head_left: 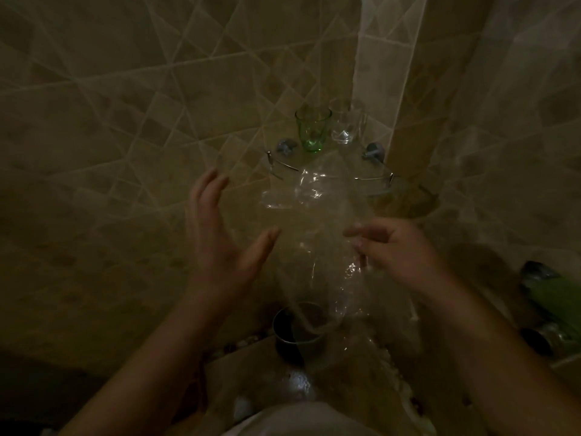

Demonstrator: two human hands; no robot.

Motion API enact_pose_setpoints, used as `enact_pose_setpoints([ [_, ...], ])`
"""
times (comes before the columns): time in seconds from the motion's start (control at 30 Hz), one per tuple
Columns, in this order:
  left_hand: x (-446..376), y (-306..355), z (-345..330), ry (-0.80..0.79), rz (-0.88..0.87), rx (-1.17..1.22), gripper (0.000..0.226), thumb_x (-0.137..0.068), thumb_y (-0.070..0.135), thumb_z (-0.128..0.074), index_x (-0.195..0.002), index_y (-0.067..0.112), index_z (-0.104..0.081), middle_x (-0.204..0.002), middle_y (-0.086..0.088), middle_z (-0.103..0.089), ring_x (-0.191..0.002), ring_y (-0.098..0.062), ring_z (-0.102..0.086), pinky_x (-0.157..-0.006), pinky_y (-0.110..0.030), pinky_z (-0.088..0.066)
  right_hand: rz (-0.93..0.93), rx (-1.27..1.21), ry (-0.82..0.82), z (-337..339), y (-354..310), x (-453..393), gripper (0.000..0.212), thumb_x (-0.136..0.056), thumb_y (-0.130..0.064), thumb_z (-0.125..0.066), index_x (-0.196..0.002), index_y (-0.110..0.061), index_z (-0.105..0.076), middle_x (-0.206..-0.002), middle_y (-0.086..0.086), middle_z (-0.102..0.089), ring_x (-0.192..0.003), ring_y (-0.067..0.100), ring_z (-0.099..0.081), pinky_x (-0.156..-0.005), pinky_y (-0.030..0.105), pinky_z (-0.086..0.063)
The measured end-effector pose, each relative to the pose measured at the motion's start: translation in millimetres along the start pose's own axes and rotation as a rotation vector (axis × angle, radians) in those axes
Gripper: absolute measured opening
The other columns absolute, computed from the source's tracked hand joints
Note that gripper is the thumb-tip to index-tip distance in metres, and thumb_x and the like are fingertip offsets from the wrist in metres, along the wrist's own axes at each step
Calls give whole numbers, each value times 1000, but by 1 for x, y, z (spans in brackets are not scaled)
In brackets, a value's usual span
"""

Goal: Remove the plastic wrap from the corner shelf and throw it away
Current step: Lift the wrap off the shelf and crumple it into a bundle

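While the right hand [396, 247] pinches the sheet of clear crinkled plastic wrap [314, 234] between thumb and fingertips, the left hand [226, 234] is spread open just beside the wrap's other edge, gripping nothing, probably poised to gather the loose film so it does not trail. The wrap hangs in the air between the hands, its upper end near or perhaps touching the front edge of the glass corner shelf with metal rail [283, 165]; in this dim light I cannot tell which. At the shelf's back corner stand a green drinking glass [312, 130] and a clear drinking glass [345, 125], just beside each other, out of the wrap's way. Tan patterned wall tiles [125, 121] close the corner, and a dark round cup [295, 328] sits below.
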State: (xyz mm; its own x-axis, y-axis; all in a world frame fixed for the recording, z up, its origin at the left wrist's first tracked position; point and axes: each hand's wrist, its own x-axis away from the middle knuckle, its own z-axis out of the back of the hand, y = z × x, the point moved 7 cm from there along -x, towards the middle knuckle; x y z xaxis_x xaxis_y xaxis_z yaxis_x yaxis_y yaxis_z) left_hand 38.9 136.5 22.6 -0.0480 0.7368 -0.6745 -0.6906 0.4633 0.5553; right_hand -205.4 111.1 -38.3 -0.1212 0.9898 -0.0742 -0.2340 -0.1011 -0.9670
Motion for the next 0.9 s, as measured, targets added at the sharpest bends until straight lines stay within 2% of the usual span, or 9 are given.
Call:
enact_pose_setpoints([
  [0.07,32,-42,-28,-193,463,273,112,-61,56,-81,-146,29,-15,-155,-13,-24,-139,-22,-29,-112,-34,-28,-46,-126,0,1,12,4,24,-84,-3,-63,-85,-24,-74,-76,-9,-76,-68,6,-67,-57,22,-48],
  [0.1,52,-53,-47,-317,711,529,114,-58,50,-85,-147,33,-15,-155,-12,-29,-137,-25,-35,-109,-41,-35,-73,-171,-5,2,19,6,23,-84,-3,-63,-85,-23,-74,-75,-5,-75,-66,9,-67,-58,24,-48],
  [0.17,83,-58,-77,-505,1026,984,91,-60,32,-87,-137,27,-39,-133,-12,-61,-114,-27,-62,-84,-42,-55,-119,-235,-41,-2,31,10,20,-83,-5,-63,-89,-21,-75,-76,-2,-75,-65,9,-66,-58,23,-49],
  [0.2,91,-58,-84,-567,1066,1079,68,-62,28,-83,-123,21,-53,-116,-9,-71,-100,-25,-69,-72,-38,-58,-148,-246,-59,-5,38,13,19,-84,-7,-63,-91,-21,-74,-77,-2,-75,-66,9,-65,-58,24,-49],
  [0.3,102,-57,-95,-658,1031,1141,34,-73,25,-73,-103,16,-59,-103,-8,-75,-85,-21,-71,-63,-35,-58,-196,-267,-57,-11,51,17,18,-86,-8,-61,-93,-19,-73,-73,0,-73,-67,17,-63,-56,29,-48],
  [0.47,103,-59,-105,-686,984,925,58,-67,31,-81,-118,14,-58,-115,-8,-72,-109,-24,-66,-92,-44,-51,-209,-360,-52,-13,58,20,23,-87,-4,-59,-88,-20,-75,-68,-3,-72,-57,10,-63,-48,20,-45],
  [0.6,108,-52,-109,-786,1106,1032,40,-61,40,-78,-98,27,-74,-94,4,-78,-81,-12,-74,-62,-32,-59,-287,-457,-103,-14,67,21,18,-85,-9,-60,-88,-20,-75,-71,-3,-73,-58,10,-64,-43,20,-43],
  [0.77,104,-48,-119,-702,1117,1122,8,-81,8,-68,-87,9,-73,-84,-12,-75,-71,-23,-71,-60,-34,-58,-329,-466,-53,-7,82,22,15,-83,-8,-63,-78,-16,-74,-67,2,-74,-55,13,-65,-45,21,-47],
  [0.9,95,-58,-109,-664,1063,993,23,-90,4,-59,-109,-9,-57,-83,-18,-63,-73,-29,-60,-70,-40,-52,-323,-305,-49,6,87,21,14,-85,-18,-64,-72,-14,-69,-60,3,-68,-51,13,-61,-48,23,-47],
])
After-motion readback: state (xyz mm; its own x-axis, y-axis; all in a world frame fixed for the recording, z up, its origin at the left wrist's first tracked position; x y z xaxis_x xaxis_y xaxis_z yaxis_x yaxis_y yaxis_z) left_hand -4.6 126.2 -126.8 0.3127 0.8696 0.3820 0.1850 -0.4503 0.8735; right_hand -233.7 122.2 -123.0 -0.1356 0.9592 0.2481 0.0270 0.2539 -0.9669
